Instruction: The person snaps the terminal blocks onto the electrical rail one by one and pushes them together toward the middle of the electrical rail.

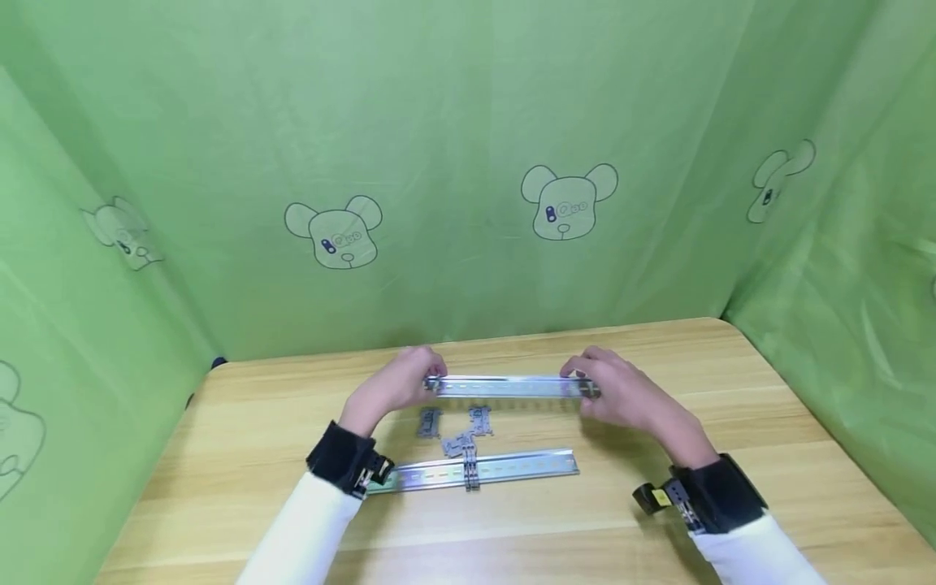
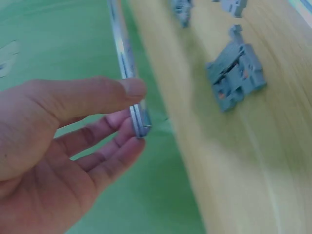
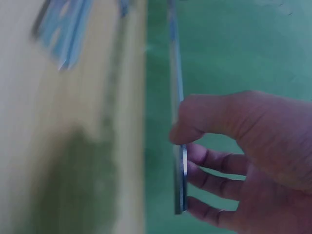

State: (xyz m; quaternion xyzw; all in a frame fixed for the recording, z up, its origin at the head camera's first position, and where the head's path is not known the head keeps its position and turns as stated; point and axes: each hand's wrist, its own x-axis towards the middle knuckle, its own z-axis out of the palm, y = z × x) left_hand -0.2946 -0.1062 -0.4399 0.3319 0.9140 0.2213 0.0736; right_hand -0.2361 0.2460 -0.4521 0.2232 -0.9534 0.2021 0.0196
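Both hands hold a slotted metal DIN rail (image 1: 504, 387) by its ends, raised over the far part of the table. My left hand (image 1: 400, 383) pinches the left end, thumb on one side and fingers on the other, as the left wrist view shows. At the opposite end my right hand (image 1: 621, 392) grips it likewise between thumb and fingers. Nearer to me, a second DIN rail (image 1: 522, 465) lies on the table with several narrow grey terminal blocks (image 1: 471, 470) across it. Loose grey terminal blocks (image 1: 429, 422) lie between the two rails; one terminal block (image 2: 236, 73) shows large in the left wrist view.
The wooden table (image 1: 249, 455) ends at a green curtain (image 1: 453, 276) with printed bear heads, which also encloses both sides. My left wrist strap (image 1: 344, 457) covers the near rail's left part in the head view.
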